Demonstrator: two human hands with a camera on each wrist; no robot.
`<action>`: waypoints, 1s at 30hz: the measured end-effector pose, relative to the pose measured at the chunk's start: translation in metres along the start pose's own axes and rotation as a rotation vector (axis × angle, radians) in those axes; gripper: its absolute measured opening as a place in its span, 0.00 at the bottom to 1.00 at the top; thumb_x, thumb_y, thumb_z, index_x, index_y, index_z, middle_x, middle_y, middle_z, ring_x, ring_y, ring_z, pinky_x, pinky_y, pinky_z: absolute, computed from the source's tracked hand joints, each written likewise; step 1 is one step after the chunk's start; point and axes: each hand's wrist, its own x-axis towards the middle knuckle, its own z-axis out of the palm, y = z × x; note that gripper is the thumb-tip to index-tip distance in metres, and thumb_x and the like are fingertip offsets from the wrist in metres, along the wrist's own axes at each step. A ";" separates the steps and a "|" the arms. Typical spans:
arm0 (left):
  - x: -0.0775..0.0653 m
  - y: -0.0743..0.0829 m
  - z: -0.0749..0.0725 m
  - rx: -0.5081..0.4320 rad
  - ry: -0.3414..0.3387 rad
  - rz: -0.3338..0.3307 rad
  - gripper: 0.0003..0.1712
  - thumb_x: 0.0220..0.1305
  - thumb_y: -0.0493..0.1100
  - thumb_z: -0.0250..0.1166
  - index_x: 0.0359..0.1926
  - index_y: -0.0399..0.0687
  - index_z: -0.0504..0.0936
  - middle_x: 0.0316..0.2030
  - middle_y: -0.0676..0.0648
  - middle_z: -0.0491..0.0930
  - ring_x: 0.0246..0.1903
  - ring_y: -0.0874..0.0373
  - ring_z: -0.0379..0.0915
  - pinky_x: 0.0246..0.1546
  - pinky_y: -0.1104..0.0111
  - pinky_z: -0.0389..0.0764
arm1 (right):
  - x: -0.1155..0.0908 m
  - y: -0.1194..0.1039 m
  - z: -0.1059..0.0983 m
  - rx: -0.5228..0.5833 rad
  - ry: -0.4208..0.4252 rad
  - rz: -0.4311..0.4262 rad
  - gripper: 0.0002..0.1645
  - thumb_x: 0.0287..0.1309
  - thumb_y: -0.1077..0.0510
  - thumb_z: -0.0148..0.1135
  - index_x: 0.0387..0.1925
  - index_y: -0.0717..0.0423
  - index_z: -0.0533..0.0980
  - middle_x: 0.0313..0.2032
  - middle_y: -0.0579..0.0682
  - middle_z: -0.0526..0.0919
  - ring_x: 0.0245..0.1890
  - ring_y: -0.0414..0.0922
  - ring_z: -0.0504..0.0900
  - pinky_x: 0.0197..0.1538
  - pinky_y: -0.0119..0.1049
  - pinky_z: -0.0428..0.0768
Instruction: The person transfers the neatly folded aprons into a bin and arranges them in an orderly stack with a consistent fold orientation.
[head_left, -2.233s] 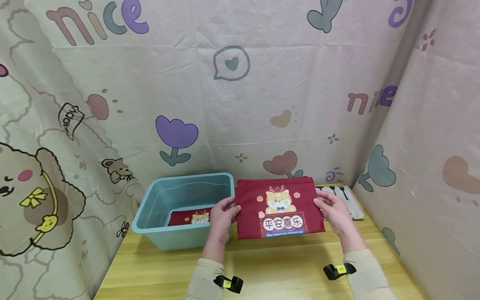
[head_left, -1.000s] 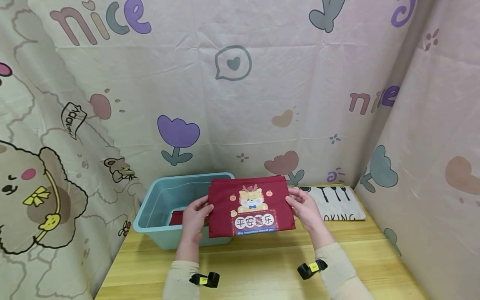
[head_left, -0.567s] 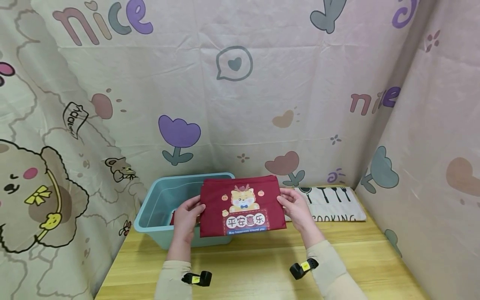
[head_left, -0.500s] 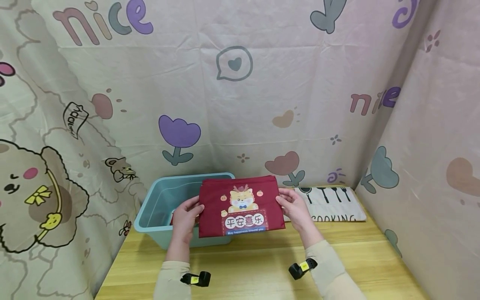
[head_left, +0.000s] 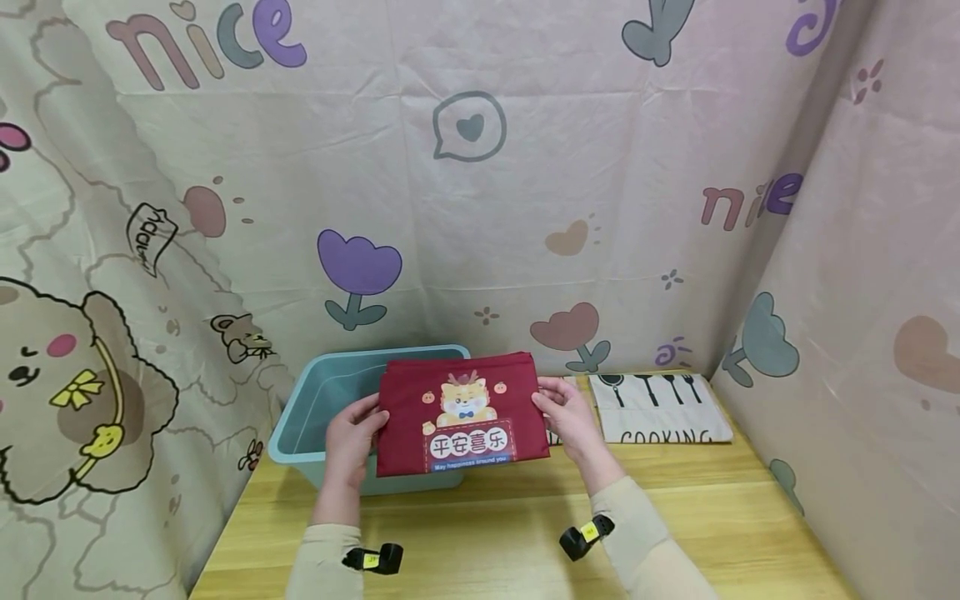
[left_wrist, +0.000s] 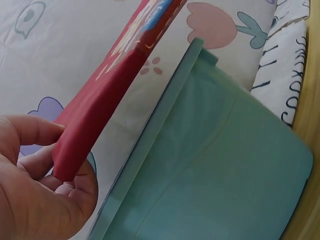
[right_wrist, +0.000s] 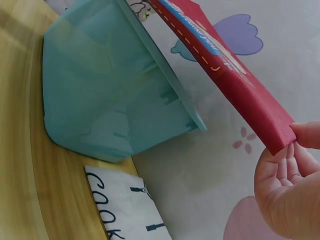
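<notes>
A folded red cloth [head_left: 405, 417] printed with a cartoon animal and white lettering hangs nearly upright between both hands. My left hand [head_left: 348, 442] pinches its left edge, thumb in front and fingers behind, as the left wrist view also shows. At its right edge my right hand [head_left: 573, 417] pinches it the same way, and the right wrist view shows the thumb [right_wrist: 307, 134] on top. Behind the cloth stands a light blue plastic bin [head_left: 311, 400], above the table; the cloth covers the bin's right part and hides what lies in there.
Folded white cloth printed with black utensils and "COOKING" [head_left: 660, 408] lies at the back right of the wooden table [head_left: 480, 533]. More white printed cloth shows behind my right hand. Patterned curtains [head_left: 480, 208] stand close behind and at both sides.
Both hands have carried the red cloth leftward, from right of the bin to in front of it. Another red cloth inside the bin, seen earlier, is now covered. More white cloth shows at right.
</notes>
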 end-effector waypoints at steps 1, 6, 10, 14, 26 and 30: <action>0.000 0.000 -0.001 0.004 0.004 -0.003 0.24 0.67 0.33 0.62 0.64 0.35 0.75 0.43 0.52 0.80 0.33 0.66 0.75 0.32 0.73 0.79 | 0.000 0.001 0.002 0.002 0.002 0.004 0.20 0.65 0.71 0.56 0.57 0.74 0.69 0.34 0.48 0.77 0.32 0.38 0.77 0.31 0.30 0.80; 0.001 0.001 -0.007 0.009 0.012 -0.008 0.25 0.67 0.33 0.62 0.64 0.34 0.74 0.46 0.50 0.80 0.33 0.68 0.75 0.33 0.74 0.79 | 0.001 0.004 0.009 0.028 -0.005 0.012 0.19 0.65 0.70 0.56 0.56 0.74 0.70 0.34 0.49 0.77 0.32 0.39 0.78 0.30 0.31 0.80; 0.001 0.003 -0.012 0.031 0.022 -0.008 0.25 0.67 0.34 0.62 0.65 0.34 0.74 0.51 0.45 0.79 0.34 0.69 0.75 0.34 0.75 0.78 | 0.002 0.007 0.015 0.043 -0.021 0.019 0.19 0.66 0.70 0.55 0.56 0.74 0.70 0.35 0.50 0.78 0.33 0.40 0.77 0.31 0.31 0.80; 0.004 0.005 -0.018 0.074 0.041 -0.009 0.25 0.68 0.36 0.62 0.65 0.37 0.74 0.54 0.44 0.77 0.37 0.70 0.73 0.35 0.76 0.77 | 0.005 0.010 0.020 0.026 -0.028 0.020 0.19 0.66 0.70 0.56 0.57 0.73 0.70 0.36 0.51 0.78 0.33 0.40 0.78 0.32 0.31 0.80; 0.015 0.011 -0.032 0.128 0.074 0.004 0.25 0.68 0.37 0.60 0.66 0.37 0.74 0.55 0.44 0.75 0.41 0.70 0.70 0.37 0.79 0.75 | 0.014 0.006 0.042 -0.006 -0.061 0.011 0.19 0.67 0.70 0.55 0.58 0.73 0.71 0.37 0.53 0.78 0.33 0.40 0.79 0.35 0.34 0.82; 0.018 0.014 -0.037 0.114 0.073 0.001 0.25 0.69 0.36 0.61 0.66 0.37 0.73 0.52 0.47 0.76 0.39 0.71 0.72 0.37 0.78 0.76 | 0.017 0.002 0.048 -0.048 -0.068 0.008 0.20 0.67 0.69 0.55 0.59 0.71 0.71 0.38 0.54 0.78 0.34 0.42 0.79 0.36 0.35 0.83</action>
